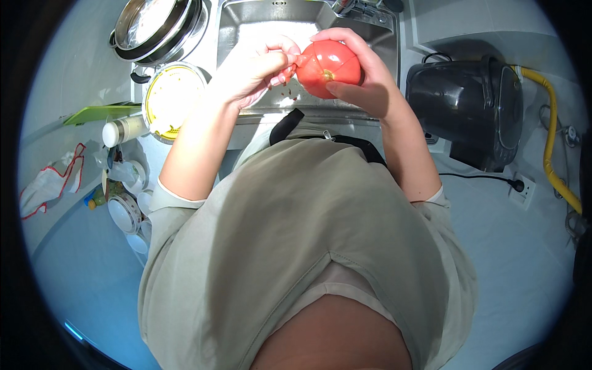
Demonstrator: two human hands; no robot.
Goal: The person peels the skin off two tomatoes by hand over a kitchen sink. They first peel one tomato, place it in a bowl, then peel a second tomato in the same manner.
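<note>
A large red tomato (329, 64) with split skin lies in my right hand (370, 81), whose thumb and fingers curl around its right side. At the tomato's left edge, the thumb and fingertips of my left hand (261, 69) pinch a loose strip of tomato skin (303, 60) that still joins the fruit. More red bits cling under the left fingers. Both hands are over the front part of a stainless steel sink (305, 11), where small red scraps (289, 95) lie. Bright light washes out part of the left hand and the sink floor.
Stacked metal pans (150, 27) stand left of the sink, with a yellow-rimmed round container (169, 101) and a white-lidded bottle (121, 132) nearer. A faucet (358, 9) is at the sink's back right. A black countertop appliance (462, 101) and a yellow hose (550, 138) are on the right.
</note>
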